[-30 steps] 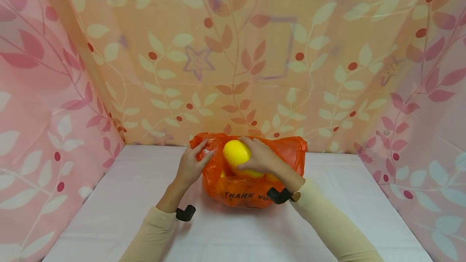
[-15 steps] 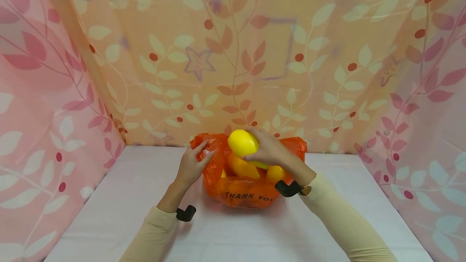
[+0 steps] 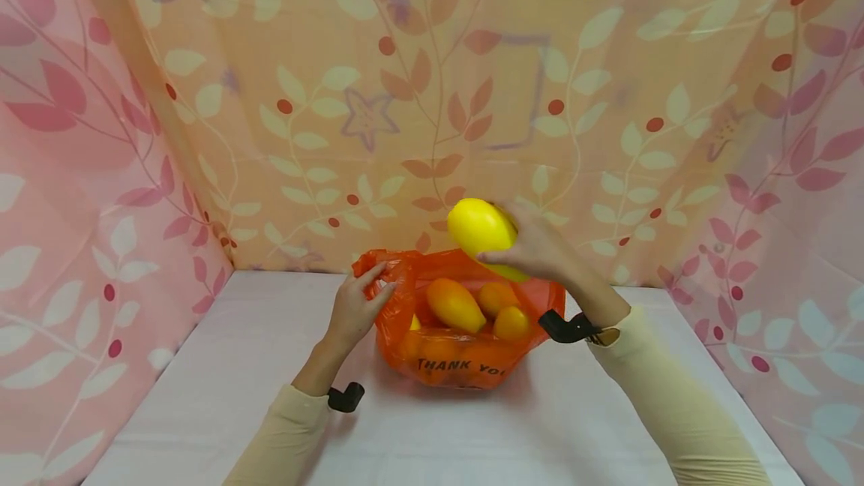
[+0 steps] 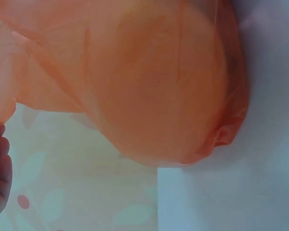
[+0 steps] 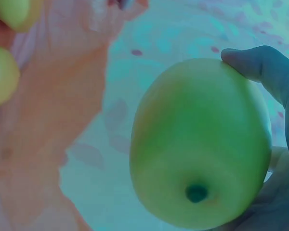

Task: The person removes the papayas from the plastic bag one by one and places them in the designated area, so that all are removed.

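Note:
An orange-red plastic bag point(image 3: 459, 366) printed "THANK YO" stands on the table with its mouth open, several yellow-orange fruits point(image 3: 454, 306) inside. My left hand point(image 3: 354, 307) pinches the bag's left rim; in the left wrist view its fingers point(image 4: 1, 163) are at the left edge beside the thin plastic point(image 4: 154, 86). Above the bag's right side, my right hand point(image 3: 540, 244) grips a large yellow fruit point(image 3: 481, 229). The right wrist view shows that fruit point(image 5: 200, 139) with green tint and a dark stem spot, the thumb point(image 5: 260, 65) over its top.
A white-covered table point(image 3: 270, 336) carries the bag near its back edge. Behind it hangs a peach curtain with leaf print point(image 3: 432, 96), and pink leaf-printed curtains point(image 3: 74, 171) stand at both sides. A black wrist device point(image 3: 567, 327) sits on each wrist.
My right hand has lifted the large yellow fruit up and to the right, out of the bag's mouth, uncovering the fruits inside. My left hand has stayed at the rim.

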`<state>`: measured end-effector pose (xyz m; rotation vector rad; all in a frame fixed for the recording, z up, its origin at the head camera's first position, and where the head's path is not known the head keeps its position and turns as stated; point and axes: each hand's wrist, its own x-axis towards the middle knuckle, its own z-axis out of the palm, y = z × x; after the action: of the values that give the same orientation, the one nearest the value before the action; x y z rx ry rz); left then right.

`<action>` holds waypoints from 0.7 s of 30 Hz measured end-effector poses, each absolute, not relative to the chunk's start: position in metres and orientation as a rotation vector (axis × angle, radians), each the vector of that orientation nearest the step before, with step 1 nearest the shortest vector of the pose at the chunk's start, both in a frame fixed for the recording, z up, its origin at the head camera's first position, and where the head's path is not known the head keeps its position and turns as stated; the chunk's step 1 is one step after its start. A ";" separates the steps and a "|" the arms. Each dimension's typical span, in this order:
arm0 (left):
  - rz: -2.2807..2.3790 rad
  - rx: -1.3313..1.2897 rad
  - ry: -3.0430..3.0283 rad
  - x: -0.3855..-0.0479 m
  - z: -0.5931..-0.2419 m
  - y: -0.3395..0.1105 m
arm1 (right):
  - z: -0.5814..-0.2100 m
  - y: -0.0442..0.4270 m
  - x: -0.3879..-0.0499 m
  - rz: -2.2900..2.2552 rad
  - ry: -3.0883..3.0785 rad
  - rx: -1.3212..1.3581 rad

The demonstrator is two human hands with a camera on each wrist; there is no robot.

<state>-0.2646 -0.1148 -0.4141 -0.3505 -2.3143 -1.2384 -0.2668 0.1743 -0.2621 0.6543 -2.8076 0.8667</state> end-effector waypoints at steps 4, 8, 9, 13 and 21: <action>-1.230 -0.346 -2.305 -0.265 -0.415 -0.115 | -0.251 0.189 -0.267 0.860 -2.821 0.576; -1.216 -0.332 -2.296 -0.267 -0.417 -0.114 | -0.244 0.204 -0.266 0.896 -2.822 0.514; -1.215 -0.331 -2.295 -0.267 -0.417 -0.114 | -0.242 0.208 -0.265 0.914 -2.812 0.504; -1.196 -0.351 -2.284 -0.268 -0.418 -0.113 | -0.236 0.222 -0.264 0.949 -2.758 0.469; -1.041 -0.381 -2.265 -0.268 -0.418 -0.114 | -0.231 0.248 -0.260 0.926 -2.756 0.340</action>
<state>-0.2676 -0.1143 -0.4184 -0.3812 -2.2653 -1.0410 -0.2603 0.2482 -0.2308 0.3396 -2.7559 0.9255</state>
